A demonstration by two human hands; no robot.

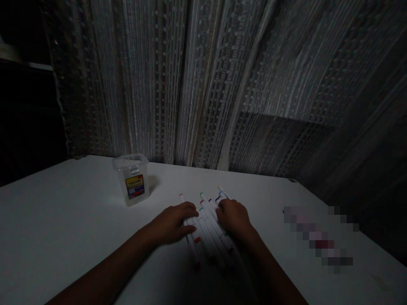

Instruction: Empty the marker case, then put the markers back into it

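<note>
1. On the white table (79, 254), roughly between the two hands, lies a loose bunch of markers (207, 226).
2. The markers are slim and straight, with white barrels and small coloured ends: red, green, light blue, dark blue and yellow ones show at the far side, and an orange one shows nearer the person.
3. They lie side by side and partly over one another, at slightly different slants, their far ends uneven; their near ends sink into shadow.
4. The left hand (176, 222) rests at the left edge of the bunch, its fingers close together and its thumb held apart below them.
5. The right hand (234, 216) touches the right edge, its fingers bent; whether they pinch a marker I cannot tell.
6. Well left of the bunch stands a clear plastic tub (130, 182) with a yellow, blue and red label.
7. Across the table, to the right, a long thing (318, 241) is pixelated; behind hangs a striped curtain (197, 84).
</note>
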